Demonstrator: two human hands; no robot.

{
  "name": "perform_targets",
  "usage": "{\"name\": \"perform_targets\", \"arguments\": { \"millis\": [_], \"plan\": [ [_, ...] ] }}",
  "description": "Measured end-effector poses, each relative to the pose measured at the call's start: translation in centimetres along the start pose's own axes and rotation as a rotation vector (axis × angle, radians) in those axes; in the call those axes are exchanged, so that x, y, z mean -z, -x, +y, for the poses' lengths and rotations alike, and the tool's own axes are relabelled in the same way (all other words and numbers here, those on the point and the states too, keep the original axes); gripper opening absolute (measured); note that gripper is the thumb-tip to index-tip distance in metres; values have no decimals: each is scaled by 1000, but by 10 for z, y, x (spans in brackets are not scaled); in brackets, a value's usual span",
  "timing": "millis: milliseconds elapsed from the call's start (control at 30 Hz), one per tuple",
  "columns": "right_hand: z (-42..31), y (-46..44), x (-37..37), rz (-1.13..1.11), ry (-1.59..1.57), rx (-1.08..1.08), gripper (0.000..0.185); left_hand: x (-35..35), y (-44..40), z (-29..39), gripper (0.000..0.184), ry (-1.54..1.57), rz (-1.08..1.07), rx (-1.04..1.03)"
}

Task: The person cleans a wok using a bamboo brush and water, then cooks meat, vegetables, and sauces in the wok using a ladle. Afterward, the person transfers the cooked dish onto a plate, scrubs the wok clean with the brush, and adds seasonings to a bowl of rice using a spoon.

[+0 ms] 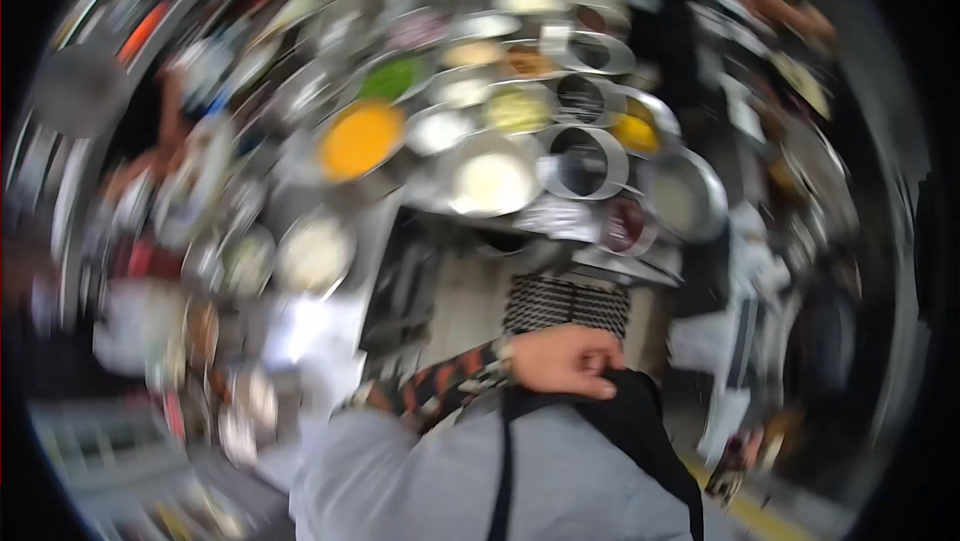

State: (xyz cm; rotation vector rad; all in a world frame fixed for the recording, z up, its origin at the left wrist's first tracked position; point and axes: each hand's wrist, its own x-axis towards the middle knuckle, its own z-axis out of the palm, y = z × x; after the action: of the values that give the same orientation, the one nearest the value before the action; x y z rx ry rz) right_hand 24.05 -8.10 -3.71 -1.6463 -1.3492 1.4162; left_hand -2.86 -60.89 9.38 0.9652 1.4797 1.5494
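Across the front of my grey shirt [400,481] reaches my left hand [562,361], its forearm in a dark patterned sleeve [450,379]. The fingers are curled in at the upper edge of a black apron [650,431] and appear closed on the cloth. A thin black strap [505,471] runs down the shirt. At the lower right, a blurred hand beside a similar patterned sleeve looks like my right hand [772,444]. Motion smears its fingers, so whether it holds anything is unclear.
Ahead stands a counter crowded with metal bowls, among them orange sauce [362,141], chopped greens [390,79] and a white mixture [493,182]. A bowl of white food [315,253] sits on the left counter. Other people's blurred arms [775,1] show at both sides.
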Motion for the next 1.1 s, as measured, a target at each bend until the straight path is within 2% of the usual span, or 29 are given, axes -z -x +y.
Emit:
{"name": "perform_targets", "arguments": {
  "millis": [67,100,200,233,333,367,433,500,567,600,700,800,833,900,933,967,1033,1067,1100],
  "plan": [
    [-14,15,13,107,-61,84,51,-6,-23,-7,39,100,-91,140],
    [-28,18,16,167,-78,123,52,-9,-37,-4,39,47,-87,181],
    [-80,2,25,323,-82,237,54,-21,-75,-19,37,36,-106,221],
    [-85,-32,41,349,-35,443,45,-25,-91,-18,38,79,-128,273],
    [-168,-49,49,151,-270,570,37,-40,-150,-14,36,35,-184,335],
    [-188,-20,44,205,-237,643,39,-19,-138,-15,36,23,-221,314],
    [-232,-66,60,268,-161,718,45,-30,-182,-9,37,-122,-225,326],
    [-265,-127,75,303,-129,746,49,-47,-225,-4,38,-135,-217,307],
    [-280,-172,82,629,132,644,56,-57,-253,-5,40,-166,-192,251],
    [-273,-186,78,647,94,540,60,-63,-259,-1,40,-177,-198,255],
    [-184,-320,57,642,895,418,46,-91,-300,5,39,-209,-212,268],
    [-133,-326,-7,-96,1096,422,49,-106,-327,-11,40,-205,-300,328],
    [-146,-300,-8,-207,947,376,49,-109,-334,-15,41,-181,-317,394],
    [-180,-241,-12,-401,641,239,50,-114,-351,-11,41,-197,-328,388],
    [-153,-279,23,-459,803,531,52,-115,-360,-7,42,-219,-346,377],
    [-156,-323,67,-307,1111,449,51,-118,-367,-4,42,-184,-324,326],
    [-197,-326,89,226,1188,298,52,-121,-382,7,42,-180,-333,316],
    [-235,-287,79,575,940,231,55,-122,-391,10,41,-172,-344,307],
    [-226,-296,68,654,827,245,57,-124,-399,10,41,-200,-362,270]
  ]
}}
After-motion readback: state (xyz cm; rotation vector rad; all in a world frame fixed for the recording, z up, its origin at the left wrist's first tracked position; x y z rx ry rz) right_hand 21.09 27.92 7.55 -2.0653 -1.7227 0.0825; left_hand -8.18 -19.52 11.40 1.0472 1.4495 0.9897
